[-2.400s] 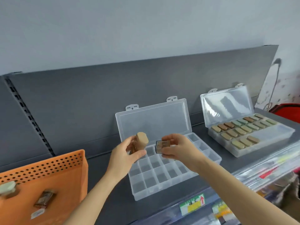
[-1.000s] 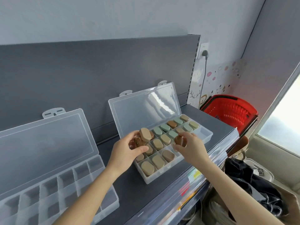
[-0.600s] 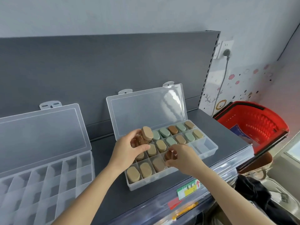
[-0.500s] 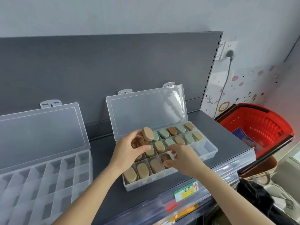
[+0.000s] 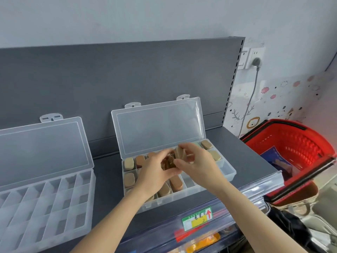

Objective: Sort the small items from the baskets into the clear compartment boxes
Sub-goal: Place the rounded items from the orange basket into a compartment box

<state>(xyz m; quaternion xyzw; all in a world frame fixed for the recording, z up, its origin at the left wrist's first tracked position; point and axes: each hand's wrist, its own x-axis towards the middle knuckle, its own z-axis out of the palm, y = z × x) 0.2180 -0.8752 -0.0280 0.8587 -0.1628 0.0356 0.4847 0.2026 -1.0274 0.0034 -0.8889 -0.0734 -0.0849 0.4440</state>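
Head view: a dark grey shelf (image 5: 248,154) fills the middle of the frame, backed by an upright grey back panel (image 5: 109,79) with a pale wall (image 5: 145,17) above it. At the centre stands the filled compartment box (image 5: 228,173), its clear lid (image 5: 160,128) tilted back against the panel. Many of its cells hold oval blocks (image 5: 129,163) in tan and brown; the cells at its 3 o'clock end are bare. Both hands meet just over this box. The left hand (image 5: 155,173) has its fingers curled around a brown item (image 5: 167,163), too blurred to name more closely. The right hand (image 5: 199,167) pinches a tan oval block (image 5: 179,152) between thumb and fingertips, touching the left hand's load. At 8 o'clock lies the empty compartment box (image 5: 45,199), lid also raised, well apart from the filled one. At 3 o'clock, past the shelf's end, a red basket (image 5: 302,143) holds a blue packet (image 5: 277,159). At 1 o'clock a white socket (image 5: 252,53) carries a grey plug (image 5: 256,62), with its cable (image 5: 250,101) running down over cartoon stickers (image 5: 265,90) on the wall. At 6 o'clock the shelf's front rail bears a green-and-yellow price label (image 5: 197,218), and at 4 o'clock a dark bag (image 5: 291,229) sits below.
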